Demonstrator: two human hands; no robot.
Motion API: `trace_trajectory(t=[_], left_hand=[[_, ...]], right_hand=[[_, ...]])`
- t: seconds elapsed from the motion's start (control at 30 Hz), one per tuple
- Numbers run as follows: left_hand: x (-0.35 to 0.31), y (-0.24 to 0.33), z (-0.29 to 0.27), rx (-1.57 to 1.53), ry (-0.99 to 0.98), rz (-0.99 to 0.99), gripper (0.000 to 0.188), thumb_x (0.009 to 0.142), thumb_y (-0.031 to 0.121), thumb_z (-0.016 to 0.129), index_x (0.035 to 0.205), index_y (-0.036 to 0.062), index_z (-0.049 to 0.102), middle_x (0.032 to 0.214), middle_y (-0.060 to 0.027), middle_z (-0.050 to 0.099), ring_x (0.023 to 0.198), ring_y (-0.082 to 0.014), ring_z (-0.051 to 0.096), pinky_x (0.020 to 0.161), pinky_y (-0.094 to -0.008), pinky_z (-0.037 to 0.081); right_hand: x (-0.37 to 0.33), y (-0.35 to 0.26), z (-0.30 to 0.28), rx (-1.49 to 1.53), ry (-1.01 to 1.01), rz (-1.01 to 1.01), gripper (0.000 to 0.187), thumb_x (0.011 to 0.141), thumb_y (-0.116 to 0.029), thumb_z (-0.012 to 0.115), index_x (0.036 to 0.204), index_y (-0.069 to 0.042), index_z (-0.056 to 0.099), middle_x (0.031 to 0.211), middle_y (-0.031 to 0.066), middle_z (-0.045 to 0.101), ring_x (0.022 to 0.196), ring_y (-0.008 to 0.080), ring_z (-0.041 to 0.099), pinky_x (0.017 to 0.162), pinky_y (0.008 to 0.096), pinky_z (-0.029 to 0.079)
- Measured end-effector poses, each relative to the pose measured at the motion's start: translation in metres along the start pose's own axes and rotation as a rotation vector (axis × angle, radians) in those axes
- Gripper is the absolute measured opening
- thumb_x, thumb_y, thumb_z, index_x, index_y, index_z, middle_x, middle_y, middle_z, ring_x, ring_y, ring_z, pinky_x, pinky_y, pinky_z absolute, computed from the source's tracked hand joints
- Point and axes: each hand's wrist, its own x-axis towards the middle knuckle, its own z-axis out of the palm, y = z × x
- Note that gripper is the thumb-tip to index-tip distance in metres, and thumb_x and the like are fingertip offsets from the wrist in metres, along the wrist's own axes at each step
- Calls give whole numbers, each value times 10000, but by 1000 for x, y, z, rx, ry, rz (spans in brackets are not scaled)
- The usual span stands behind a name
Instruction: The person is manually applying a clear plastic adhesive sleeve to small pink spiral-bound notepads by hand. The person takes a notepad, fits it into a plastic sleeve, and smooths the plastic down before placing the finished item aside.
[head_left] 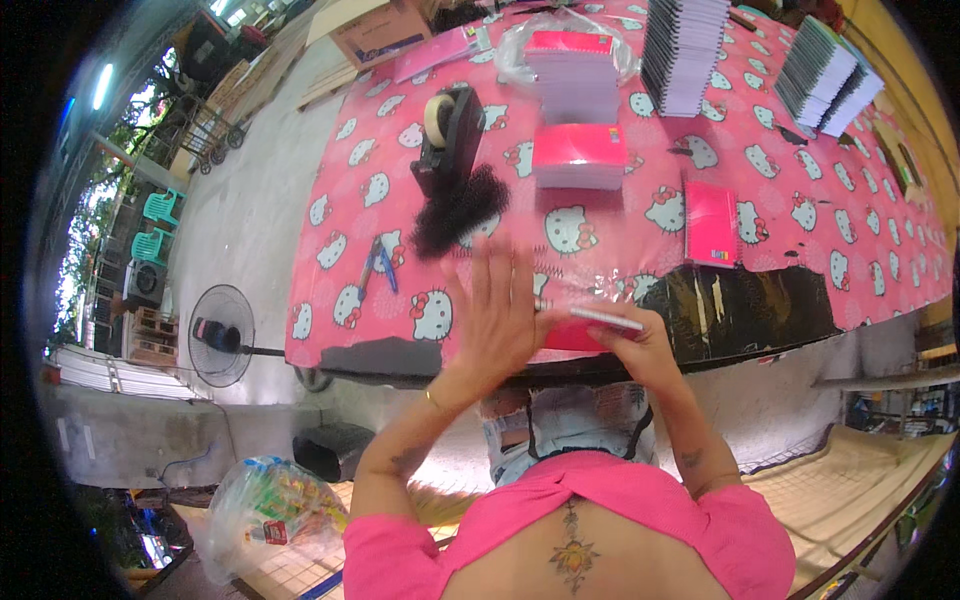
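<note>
My right hand [645, 345] grips a small pink-covered notebook [572, 336] at the table's near edge, its pale page edge facing up. My left hand [495, 315] is beside the notebook's left end, fingers stretched out and holding nothing. A loose dark spiral binding coil [547, 270] lies just beyond my fingers; its left end is hidden behind them. Farther left is a tangled heap of black spiral coils [462, 212]. A blue-handled tool [386, 268], too small to name surely, lies left of my left hand. To the right rests another pink notebook [712, 225], with a coil along its edge.
Pink-covered notebooks [580, 150] are stacked ahead, with tall stacks of spiral-bound notebooks [684, 55] behind. A black tape dispenser [447, 140] stands beside the coil heap. The patterned pink tablecloth [410, 322] is torn near the front edge. A fan [222, 335] stands left of the table.
</note>
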Motion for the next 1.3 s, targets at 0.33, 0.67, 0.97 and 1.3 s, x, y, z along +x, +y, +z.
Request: trace_trajectory(t=[0.33, 0.67, 0.97, 1.3], left_hand=[[24, -8, -10, 100, -106, 32, 895, 926, 635, 419, 1475, -61, 297, 1567, -268, 220, 1484, -422, 122, 1128, -666, -57], [-15, 24, 4, -23, -160, 144, 938, 926, 649, 410, 1488, -81, 235, 1586, -281, 143, 1489, -424, 88, 1152, -630, 0], [-46, 41, 28, -161, -145, 132, 846, 945, 619, 385, 1490, -23, 294, 1597, -199, 195, 1498, -342, 127, 1162, -608, -12], [-63, 48, 34, -210, -144, 301, 890, 941, 617, 385, 1521, -30, 192, 1604, -238, 135, 1501, -383, 82, 1148, -626, -49]], right_hand=[[4, -13, -5, 15, -35, 93, 291, 890, -18, 666, 1180, 4, 672, 1038, 21, 701, 926, 73, 605, 842, 243, 494], [12, -14, -3, -5, -53, 37, 310, 882, -9, 667, 1192, -16, 672, 1053, 53, 723, 953, 87, 624, 854, 272, 513], [17, 29, -5, -9, -132, 83, 366, 828, 1, 668, 1191, -49, 673, 978, 110, 736, 872, 77, 638, 798, 280, 528], [22, 29, -3, -178, -151, -40, 357, 805, -2, 656, 1160, -32, 673, 963, 156, 726, 862, 119, 675, 776, 305, 538]])
